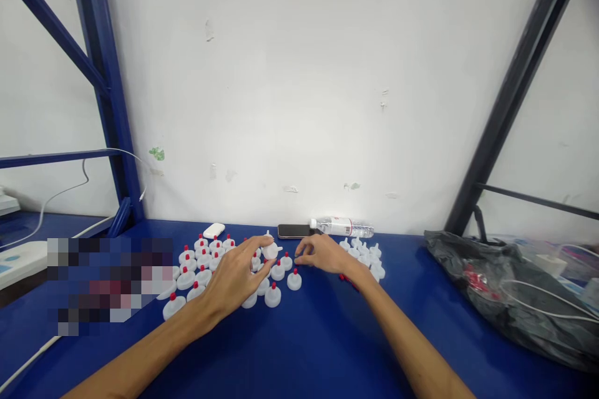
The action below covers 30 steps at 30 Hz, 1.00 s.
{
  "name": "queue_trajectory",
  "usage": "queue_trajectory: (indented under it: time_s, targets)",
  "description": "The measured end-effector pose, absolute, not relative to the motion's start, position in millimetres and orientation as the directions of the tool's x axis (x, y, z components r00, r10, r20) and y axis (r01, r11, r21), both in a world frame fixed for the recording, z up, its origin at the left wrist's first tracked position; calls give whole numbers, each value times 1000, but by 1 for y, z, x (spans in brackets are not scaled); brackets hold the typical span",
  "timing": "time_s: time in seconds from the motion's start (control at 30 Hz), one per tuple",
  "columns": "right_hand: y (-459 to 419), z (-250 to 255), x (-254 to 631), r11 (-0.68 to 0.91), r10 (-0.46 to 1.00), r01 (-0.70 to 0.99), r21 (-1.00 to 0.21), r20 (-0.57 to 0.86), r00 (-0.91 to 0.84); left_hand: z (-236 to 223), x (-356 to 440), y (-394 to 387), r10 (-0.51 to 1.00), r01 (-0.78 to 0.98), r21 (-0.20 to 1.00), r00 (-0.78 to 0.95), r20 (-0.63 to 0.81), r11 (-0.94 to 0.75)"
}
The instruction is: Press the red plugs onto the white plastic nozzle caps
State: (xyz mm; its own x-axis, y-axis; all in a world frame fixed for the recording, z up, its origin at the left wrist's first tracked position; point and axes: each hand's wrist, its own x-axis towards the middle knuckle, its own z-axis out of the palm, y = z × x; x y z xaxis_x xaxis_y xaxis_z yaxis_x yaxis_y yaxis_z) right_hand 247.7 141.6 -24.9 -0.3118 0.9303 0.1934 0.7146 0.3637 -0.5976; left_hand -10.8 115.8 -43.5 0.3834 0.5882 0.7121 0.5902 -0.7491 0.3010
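The smooth white cap (270, 252), round with a pointed spout, sits pinched in the left hand (238, 273), lower centre; right of it curls the right hand (324, 253), whether holding anything I cannot tell.

The left forearm (159, 340), bare, slants up toward the phone (293, 232) from its near left side. The left wrist (210, 307) is almost straight; the left hand (238, 277) is left of the phone and nearer the person, back showing, fingers (255, 242) bent and thumb (262, 273) set opposite in a pinch. The right forearm (405, 327), also bare, slants in from the phone's near right side. The right hand (324, 253) is just in front of the phone's right end, fingers curled loosely, thumb and forefinger slightly apart.
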Motion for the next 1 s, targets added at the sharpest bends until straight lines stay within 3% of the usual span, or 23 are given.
queue_trajectory:
  time_s: [0.1, 0.23, 0.37, 0.63, 1.0]
  targets:
    - [147, -36, 247, 353, 932, 717, -602, 157, -327, -46, -10, 116, 584, 596, 287, 393, 711, -750]
    - [149, -35, 245, 370, 927, 650, -664, 220, -303, -50, -8, 120, 573, 594, 269, 409, 710, -758]
    - [142, -20, 240, 380, 922, 503, -776, 274, -273, -51, -7, 121, 580, 599, 270, 412, 703, -754]
    - [129, -10, 226, 331, 907, 198, -922, 254, -336, -46, -8, 119, 610, 622, 288, 397, 686, -729]
    - [130, -19, 214, 268, 896, -52, -962, 268, -354, -47, -10, 119, 602, 615, 291, 387, 699, -733]
